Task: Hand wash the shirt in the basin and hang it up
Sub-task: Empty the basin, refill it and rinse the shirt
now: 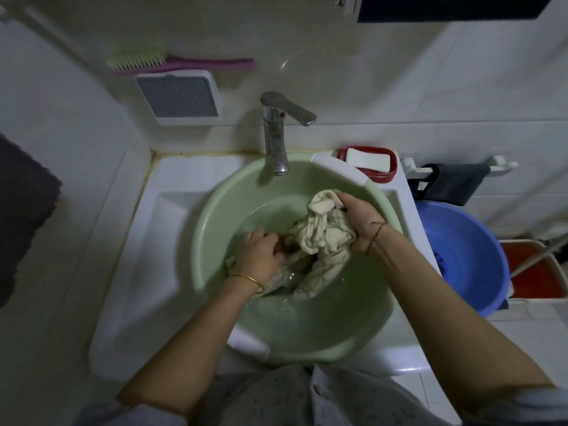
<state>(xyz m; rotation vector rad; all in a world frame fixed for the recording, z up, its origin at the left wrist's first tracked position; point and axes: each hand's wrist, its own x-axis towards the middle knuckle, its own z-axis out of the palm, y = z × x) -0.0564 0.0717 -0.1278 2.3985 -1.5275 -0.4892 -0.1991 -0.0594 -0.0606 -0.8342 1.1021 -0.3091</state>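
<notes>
Both hands grip a wet shirt [322,238] in a green basin [212,216]: left hand [261,256] at 9 o'clock, right hand [362,222] at 2.

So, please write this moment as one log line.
phase: washing | left hand: grips shirt in water | right hand: grips shirt, raised | basin: green, in sink

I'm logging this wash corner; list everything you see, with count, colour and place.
basin: one, pale green, in the white sink
shirt: one, cream, in the basin
tap: one, chrome, behind the basin
soap: one, white, in red dish right of tap
brush: one, pink and green, on the wall
slatted box: one, white-grey, below the brush
tub: one, blue, right of the sink
left hand: one, gripping shirt low in the basin
right hand: one, gripping shirt's raised bunch
</notes>
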